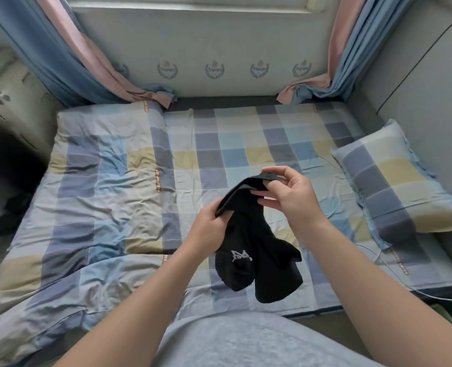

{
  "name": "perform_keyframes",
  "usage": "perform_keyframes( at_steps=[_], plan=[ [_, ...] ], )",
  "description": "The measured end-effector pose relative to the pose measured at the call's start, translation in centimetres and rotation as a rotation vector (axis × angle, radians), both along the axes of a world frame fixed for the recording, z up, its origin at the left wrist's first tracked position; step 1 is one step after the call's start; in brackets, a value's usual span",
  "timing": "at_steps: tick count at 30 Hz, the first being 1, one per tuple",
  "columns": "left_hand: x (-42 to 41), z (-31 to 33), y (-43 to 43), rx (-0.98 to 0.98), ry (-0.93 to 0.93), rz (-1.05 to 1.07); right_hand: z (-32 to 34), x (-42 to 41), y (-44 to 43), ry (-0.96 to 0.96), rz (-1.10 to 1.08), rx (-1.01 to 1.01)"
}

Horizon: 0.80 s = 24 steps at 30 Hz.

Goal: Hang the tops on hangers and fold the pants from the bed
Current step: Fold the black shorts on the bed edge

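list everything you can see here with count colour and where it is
black socks: two it seems, black, white logo, held above the bed
bed: one, blue-yellow-grey check sheet, mid view
quilt: one, same check, folded on bed's left
pillow: one, same check, bed's right
curtains: two, blue and pink, far left and far right
dark clothing: one heap, black, far left edge
grey top: one, worn, bottom edge
left hand: one, grips the socks
right hand: one, pinches the socks

Soft daylight from the window (190, 4), muted shadows, fisheye bending and blur at edges.
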<state>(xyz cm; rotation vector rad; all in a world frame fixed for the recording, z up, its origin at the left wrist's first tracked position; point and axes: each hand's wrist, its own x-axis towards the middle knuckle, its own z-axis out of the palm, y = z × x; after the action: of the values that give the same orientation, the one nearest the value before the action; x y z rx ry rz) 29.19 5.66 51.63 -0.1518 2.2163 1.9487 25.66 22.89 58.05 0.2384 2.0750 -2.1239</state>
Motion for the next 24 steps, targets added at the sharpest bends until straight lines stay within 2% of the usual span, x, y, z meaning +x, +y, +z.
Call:
perform_keyframes(
  at_steps=[4, 11, 14, 19, 24],
  plan=[
    [-0.8, 1.6, 2.2, 0.146, -0.028, 0.075, -1.2, 0.5, 3.3, 0.013, 0.105, -0.065],
    [-0.5, 5.2, 4.6, 0.186, -0.013, 0.136, -3.6, 0.8, 6.1, -0.079, 0.428, 0.086],
    [-0.2, 7.0, 5.4, 0.203, -0.003, 0.124, -4.4, 1.2, 5.8, -0.114, 0.57, 0.06],
    [-0.3, 8.9, 6.6, 0.22, 0.005, 0.104, -6.7, 1.0, 4.4, -0.042, 0.632, 0.3],
    [-0.9, 9.9, 5.6, 0.285, 0.051, 0.158, -9.8, 0.3, 5.9, -0.119, 0.673, 0.476]
  ],
)
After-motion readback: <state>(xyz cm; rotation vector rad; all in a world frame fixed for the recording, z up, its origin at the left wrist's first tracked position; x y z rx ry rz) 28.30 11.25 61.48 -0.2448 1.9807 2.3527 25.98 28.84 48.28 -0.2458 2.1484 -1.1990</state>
